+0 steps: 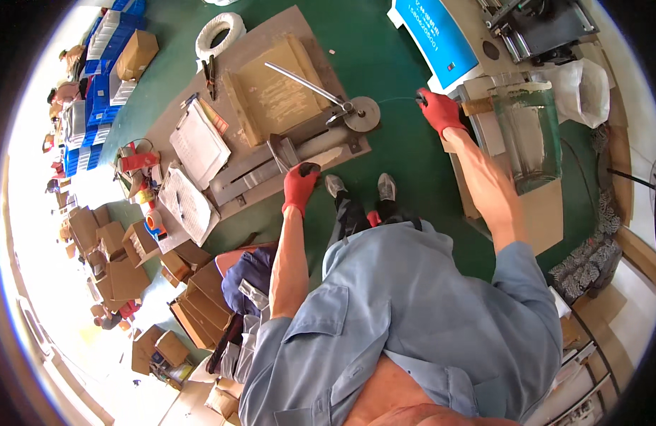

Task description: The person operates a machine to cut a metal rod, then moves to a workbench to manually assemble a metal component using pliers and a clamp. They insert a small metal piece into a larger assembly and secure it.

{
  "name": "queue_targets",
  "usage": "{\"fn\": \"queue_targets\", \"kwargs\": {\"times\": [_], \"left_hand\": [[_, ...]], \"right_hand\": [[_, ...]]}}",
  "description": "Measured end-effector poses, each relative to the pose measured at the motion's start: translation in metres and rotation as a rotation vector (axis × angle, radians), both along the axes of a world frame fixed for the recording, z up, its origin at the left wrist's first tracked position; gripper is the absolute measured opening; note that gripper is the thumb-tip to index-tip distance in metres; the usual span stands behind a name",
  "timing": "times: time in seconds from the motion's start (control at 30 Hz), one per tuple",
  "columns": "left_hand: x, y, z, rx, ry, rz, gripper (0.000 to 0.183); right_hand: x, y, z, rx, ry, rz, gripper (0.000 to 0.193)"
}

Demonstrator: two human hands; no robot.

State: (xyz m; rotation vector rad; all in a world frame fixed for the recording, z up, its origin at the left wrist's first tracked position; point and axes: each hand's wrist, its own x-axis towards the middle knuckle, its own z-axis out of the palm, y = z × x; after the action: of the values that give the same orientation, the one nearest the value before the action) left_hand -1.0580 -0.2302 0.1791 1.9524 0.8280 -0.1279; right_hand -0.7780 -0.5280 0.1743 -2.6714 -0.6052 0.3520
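Note:
My right hand (pixel 441 112), in a red glove with dark fingertips, is closed to the right of the workbench. A thin pale strand (pixel 399 99) runs to its fingers from a grey round wheel (pixel 366 115) at the bench's right edge. Beside the wheel is a metal fitting with a long metal rod (pixel 299 79) slanting up to the left. My left hand (pixel 300 186), gloved the same way, is closed at the near edge of the bench, by an angled metal bracket (pixel 282 151). What its fingers hold, if anything, is hidden.
On the workbench (pixel 260 46) lie a shallow wooden tray (pixel 236 106), pliers (pixel 210 74), a white coil (pixel 219 32), a clipboard (pixel 200 142) and papers (pixel 186 202). Right stand a blue-and-white machine (pixel 438 42) and a clear plastic-lined box (pixel 527 135). Cardboard boxes (pixel 118 273) fill the left.

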Motion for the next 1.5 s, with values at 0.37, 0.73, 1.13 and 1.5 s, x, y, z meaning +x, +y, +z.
{"fn": "queue_targets", "kwargs": {"times": [0.37, 0.73, 1.13, 1.5], "left_hand": [[0.003, -0.028, -0.019, -0.383, -0.062, 0.056, 0.021], [0.008, -0.07, -0.046, -0.882, 0.081, 0.208, 0.024], [0.014, -0.089, -0.058, -0.798, 0.016, 0.148, 0.017], [0.014, -0.091, -0.038, -0.609, -0.011, 0.014, 0.02]], "right_hand": [[-0.042, -0.029, -0.016, -0.129, 0.13, 0.03, 0.02], [-0.099, -0.011, -0.046, 0.452, 1.001, -0.008, 0.013], [-0.145, 0.039, -0.06, 0.501, 0.847, 0.117, 0.015], [-0.138, 0.046, -0.049, 0.387, 0.739, 0.152, 0.026]]}}
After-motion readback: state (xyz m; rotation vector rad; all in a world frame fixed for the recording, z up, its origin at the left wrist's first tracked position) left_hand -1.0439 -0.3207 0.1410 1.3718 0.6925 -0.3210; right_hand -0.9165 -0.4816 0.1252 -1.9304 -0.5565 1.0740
